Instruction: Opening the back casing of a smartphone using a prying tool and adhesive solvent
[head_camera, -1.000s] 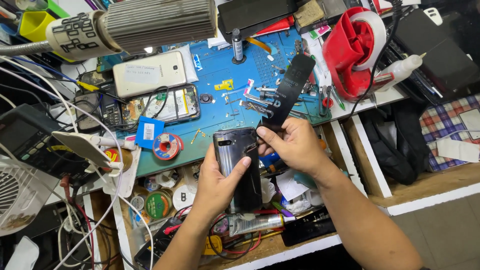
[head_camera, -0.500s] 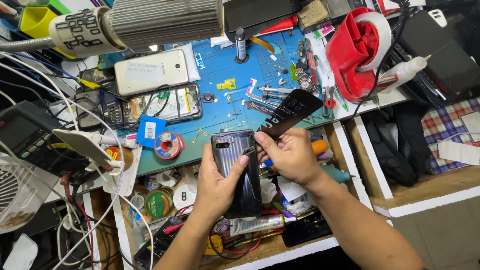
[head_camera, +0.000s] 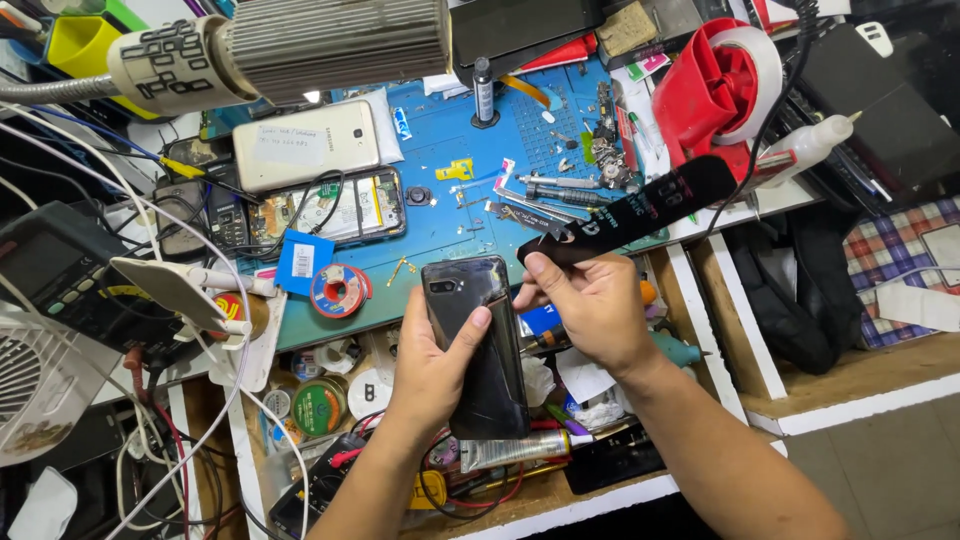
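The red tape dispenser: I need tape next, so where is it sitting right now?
In the head view the red tape dispenser stands at the upper right, at the blue mat's far right edge, just beyond the black strip in the right hand.

Phone (head_camera: 478, 345) underside hidden, perhaps screen.

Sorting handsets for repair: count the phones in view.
3. A black phone in the left hand; a gold phone on the blue mat; an opened phone below it. Clutter may hide others.
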